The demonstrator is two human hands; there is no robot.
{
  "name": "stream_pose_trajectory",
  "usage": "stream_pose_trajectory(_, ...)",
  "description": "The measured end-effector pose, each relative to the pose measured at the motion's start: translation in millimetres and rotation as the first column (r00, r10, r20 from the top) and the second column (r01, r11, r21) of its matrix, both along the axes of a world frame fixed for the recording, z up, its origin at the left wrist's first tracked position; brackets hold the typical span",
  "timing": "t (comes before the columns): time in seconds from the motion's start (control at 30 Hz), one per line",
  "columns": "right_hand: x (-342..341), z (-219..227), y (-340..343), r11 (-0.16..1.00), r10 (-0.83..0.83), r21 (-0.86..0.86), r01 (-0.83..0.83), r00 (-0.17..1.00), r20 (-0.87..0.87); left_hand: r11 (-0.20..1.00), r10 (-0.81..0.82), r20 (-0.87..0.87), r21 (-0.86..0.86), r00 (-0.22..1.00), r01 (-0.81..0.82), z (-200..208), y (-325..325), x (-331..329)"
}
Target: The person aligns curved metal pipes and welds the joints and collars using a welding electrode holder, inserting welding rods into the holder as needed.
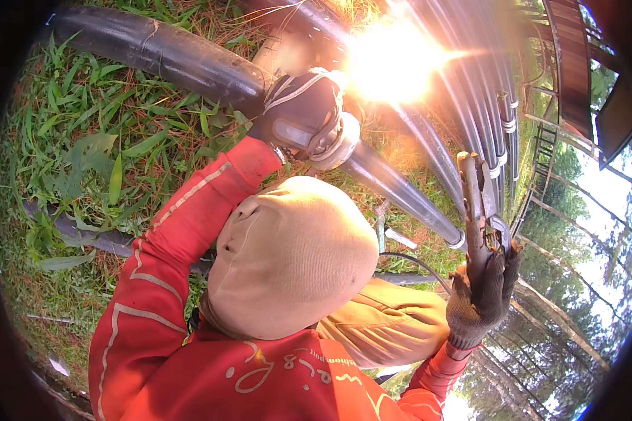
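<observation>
Resting at a pale pipe collar [347, 146], twelve o'clock, the left hand [303, 116] is leaving its fingers' grip unclear; the right hand [481, 298] is clamping its fingers round a worn tool [476, 203], three o'clock; steadiness is probably mattering most.

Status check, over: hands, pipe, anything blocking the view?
Left hand, gloved, at pale collar on black pipe. Right hand, gloved, holding worn clamp-like tool. Blinding glare beyond the collar, hiding whatever lies there.
</observation>
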State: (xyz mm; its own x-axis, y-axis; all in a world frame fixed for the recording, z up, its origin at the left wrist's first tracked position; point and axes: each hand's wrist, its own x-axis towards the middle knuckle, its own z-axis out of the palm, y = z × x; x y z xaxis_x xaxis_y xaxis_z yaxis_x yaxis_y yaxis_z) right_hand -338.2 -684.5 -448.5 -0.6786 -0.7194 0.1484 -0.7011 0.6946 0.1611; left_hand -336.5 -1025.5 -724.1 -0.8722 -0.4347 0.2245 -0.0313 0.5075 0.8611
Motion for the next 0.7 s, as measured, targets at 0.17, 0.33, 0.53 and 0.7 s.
stream_pose_trajectory(0.17,0.4,0.0,-2.7,0.997,0.036,-0.063,-0.038,0.999,-0.037,1.0,0.0,-0.007,-0.009,1.0,0.0,-2.6,-1.7,-1.5)
stream_pose_trajectory(0.33,1.1,0.2,-2.5,1.0,-0.026,-0.015,0.026,1.0,0.001,1.0,-0.003,-0.019,-0.009,1.0,0.003,-3.3,-2.0,-3.0)
stream_pose_trajectory(0.53,-0.3,-0.8,0.5,1.0,-0.008,-0.027,0.009,1.0,0.009,1.0,-0.002,-0.027,-0.015,1.0,0.002,-1.9,-1.9,-2.5)
stream_pose_trajectory(0.7,1.7,0.4,-3.1,0.999,-0.026,-0.037,0.027,0.999,0.03,1.0,-0.006,-0.026,-0.023,1.0,0.006,-0.6,-0.5,-0.6)
